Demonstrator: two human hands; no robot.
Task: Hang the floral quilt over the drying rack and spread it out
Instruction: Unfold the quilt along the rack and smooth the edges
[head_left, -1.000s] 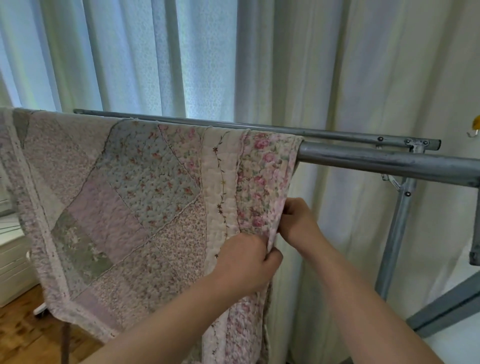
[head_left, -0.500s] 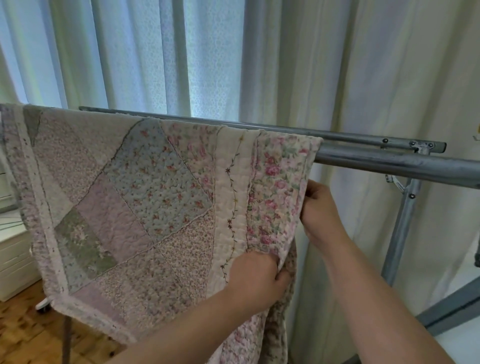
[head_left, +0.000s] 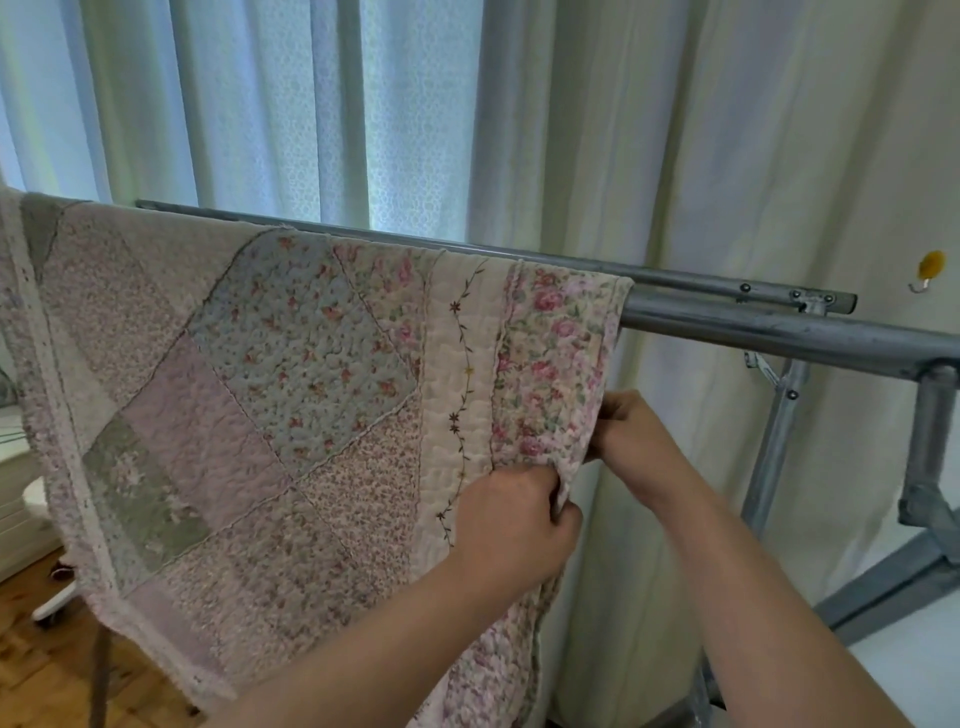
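The floral patchwork quilt (head_left: 270, 395) hangs over the near grey metal bar of the drying rack (head_left: 779, 332), covering its left part. My left hand (head_left: 514, 519) pinches the quilt's right edge low down, on the front side. A little higher, my right hand (head_left: 631, 431) grips the same edge from behind, its fingers partly hidden by the fabric. The bar to the right of the quilt is bare.
A second thinner rack bar (head_left: 701, 280) runs behind the first. Rack uprights and joints (head_left: 930, 441) stand at the right. Pale curtains (head_left: 415, 130) hang behind. A yellow wall hook (head_left: 930, 267) is at the far right. White furniture (head_left: 21, 509) and wooden floor (head_left: 36, 670) lie at lower left.
The quilt's right edge has slid to the right along the bar, with both hands still holding that edge. The view has shifted a little.
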